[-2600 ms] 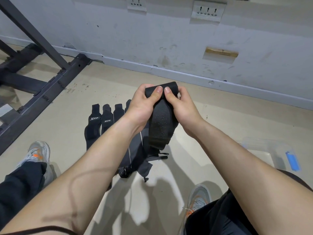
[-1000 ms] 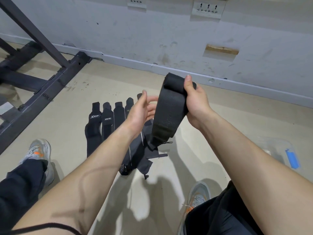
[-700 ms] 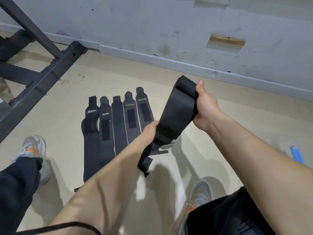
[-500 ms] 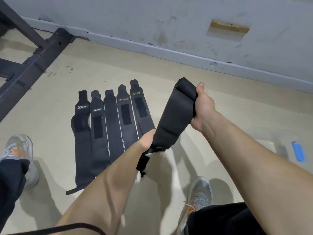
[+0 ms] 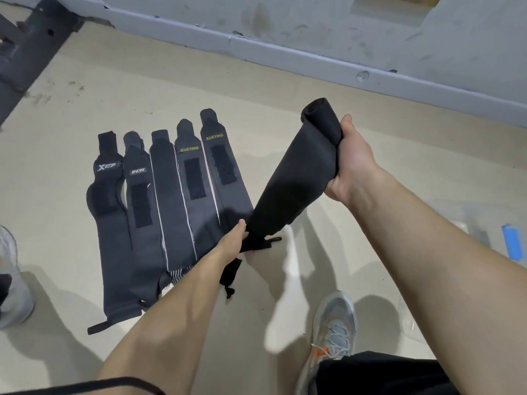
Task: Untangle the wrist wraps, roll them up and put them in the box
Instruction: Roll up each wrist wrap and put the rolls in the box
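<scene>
Wrist wrap [image 5: 296, 181], plain black with its upper end curled into a loose roll, is stretching slantwise above the floor [image 5: 85, 104]. The right hand [image 5: 352, 163] is gripping the rolled end and the left hand [image 5: 231, 243] is pinching the lower end.

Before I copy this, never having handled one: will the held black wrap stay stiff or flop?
Probably floppy: the black wrap dangles a tail below the left hand. Likely light: thin fabric. Its rolled end in the right hand may loosen if released.
</scene>
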Action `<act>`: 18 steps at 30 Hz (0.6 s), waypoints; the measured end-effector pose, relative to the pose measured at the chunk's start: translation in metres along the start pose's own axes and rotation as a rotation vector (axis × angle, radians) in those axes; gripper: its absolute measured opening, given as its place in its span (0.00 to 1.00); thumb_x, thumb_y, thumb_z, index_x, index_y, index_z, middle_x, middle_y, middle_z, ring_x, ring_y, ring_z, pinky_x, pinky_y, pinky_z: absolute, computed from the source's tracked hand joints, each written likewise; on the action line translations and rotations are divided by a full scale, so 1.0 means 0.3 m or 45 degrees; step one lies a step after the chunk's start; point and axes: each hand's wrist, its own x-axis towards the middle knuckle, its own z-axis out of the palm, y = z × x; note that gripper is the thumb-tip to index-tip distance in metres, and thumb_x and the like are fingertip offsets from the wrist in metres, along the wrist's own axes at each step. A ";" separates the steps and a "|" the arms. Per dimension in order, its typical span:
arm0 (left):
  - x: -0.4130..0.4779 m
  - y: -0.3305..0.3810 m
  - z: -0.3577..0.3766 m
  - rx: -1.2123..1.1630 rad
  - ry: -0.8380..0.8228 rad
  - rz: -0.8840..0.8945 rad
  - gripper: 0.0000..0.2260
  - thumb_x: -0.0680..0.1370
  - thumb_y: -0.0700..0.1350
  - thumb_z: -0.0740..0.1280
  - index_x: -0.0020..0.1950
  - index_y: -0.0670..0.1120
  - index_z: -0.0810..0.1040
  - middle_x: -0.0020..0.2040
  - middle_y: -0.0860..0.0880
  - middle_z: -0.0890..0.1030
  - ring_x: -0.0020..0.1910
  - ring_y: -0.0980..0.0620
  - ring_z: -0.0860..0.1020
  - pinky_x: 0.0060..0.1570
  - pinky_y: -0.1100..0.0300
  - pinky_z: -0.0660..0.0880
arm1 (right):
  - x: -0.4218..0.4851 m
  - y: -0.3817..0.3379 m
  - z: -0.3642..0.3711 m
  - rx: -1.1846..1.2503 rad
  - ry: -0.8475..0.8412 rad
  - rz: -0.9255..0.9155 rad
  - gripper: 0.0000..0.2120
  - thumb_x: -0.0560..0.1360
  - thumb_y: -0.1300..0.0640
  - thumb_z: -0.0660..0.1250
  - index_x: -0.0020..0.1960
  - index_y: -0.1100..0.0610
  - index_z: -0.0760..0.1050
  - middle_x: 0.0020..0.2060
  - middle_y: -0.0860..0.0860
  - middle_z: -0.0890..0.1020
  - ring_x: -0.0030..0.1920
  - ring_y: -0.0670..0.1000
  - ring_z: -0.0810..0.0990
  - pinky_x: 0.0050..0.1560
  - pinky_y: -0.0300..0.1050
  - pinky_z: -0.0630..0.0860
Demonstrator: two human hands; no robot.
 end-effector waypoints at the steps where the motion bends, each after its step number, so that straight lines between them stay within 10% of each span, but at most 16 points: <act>1: 0.006 -0.007 0.003 0.041 0.027 0.039 0.27 0.86 0.62 0.46 0.81 0.52 0.66 0.77 0.51 0.71 0.77 0.49 0.66 0.76 0.51 0.57 | -0.004 -0.008 0.003 -0.011 -0.006 -0.002 0.25 0.80 0.35 0.62 0.62 0.53 0.81 0.45 0.51 0.88 0.42 0.55 0.87 0.50 0.53 0.84; 7: 0.016 -0.020 0.013 0.390 0.118 0.169 0.20 0.87 0.53 0.52 0.80 0.58 0.59 0.74 0.46 0.73 0.71 0.42 0.72 0.69 0.48 0.67 | -0.067 -0.049 -0.011 -0.064 -0.040 0.023 0.25 0.81 0.35 0.61 0.59 0.55 0.82 0.38 0.52 0.86 0.35 0.54 0.86 0.43 0.51 0.85; 12: 0.011 0.013 0.041 0.681 0.104 0.151 0.34 0.83 0.42 0.62 0.82 0.57 0.46 0.56 0.43 0.79 0.49 0.45 0.79 0.47 0.51 0.76 | -0.163 -0.092 -0.062 -0.091 -0.115 0.093 0.24 0.80 0.34 0.61 0.53 0.53 0.82 0.31 0.49 0.83 0.30 0.51 0.84 0.36 0.45 0.83; 15: 0.029 0.028 0.060 0.714 0.104 0.056 0.38 0.83 0.41 0.61 0.83 0.55 0.38 0.52 0.42 0.78 0.47 0.45 0.79 0.50 0.49 0.78 | -0.224 -0.166 -0.081 -0.083 -0.154 0.020 0.24 0.80 0.34 0.60 0.49 0.54 0.82 0.29 0.50 0.81 0.27 0.50 0.82 0.32 0.44 0.82; 18: 0.010 0.048 0.064 0.611 0.135 0.056 0.35 0.82 0.39 0.59 0.83 0.56 0.47 0.50 0.42 0.78 0.45 0.45 0.76 0.47 0.52 0.75 | -0.270 -0.181 -0.089 -0.077 -0.161 0.011 0.25 0.80 0.34 0.60 0.45 0.55 0.81 0.28 0.50 0.80 0.26 0.50 0.81 0.33 0.44 0.82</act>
